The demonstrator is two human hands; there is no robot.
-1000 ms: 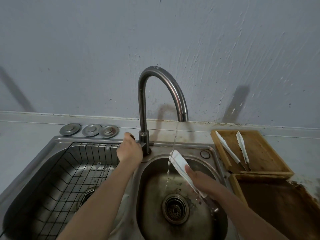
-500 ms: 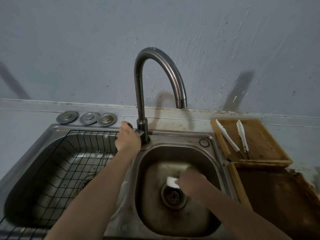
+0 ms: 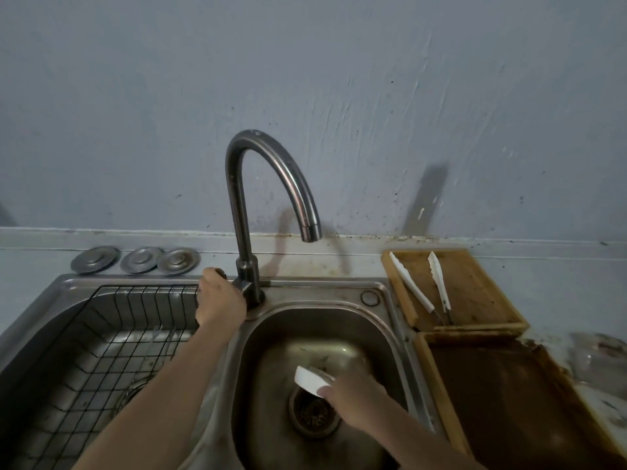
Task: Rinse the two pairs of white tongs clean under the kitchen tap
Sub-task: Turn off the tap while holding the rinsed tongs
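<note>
My right hand (image 3: 356, 396) grips one pair of white tongs (image 3: 310, 379) low in the right sink basin (image 3: 380, 337), just above the drain (image 3: 314, 413). Only the tongs' white end shows past my fingers. My left hand (image 3: 219, 301) grips the tap handle at the base of the curved steel tap (image 3: 268, 184). No water runs from the spout. The second pair of white tongs (image 3: 425, 286) lies spread open on a wooden tray (image 3: 475, 290) to the right of the sink.
A black wire rack (image 3: 101, 351) sits in the left basin. Three round metal sink plugs (image 3: 135, 259) lie on the counter behind it. A second, darker wooden tray (image 3: 509, 401) lies at the front right, with clear plastic beside it.
The water stream has stopped. My right hand has lowered the tongs from under the spout down to the drain. My left hand stays on the tap handle.
</note>
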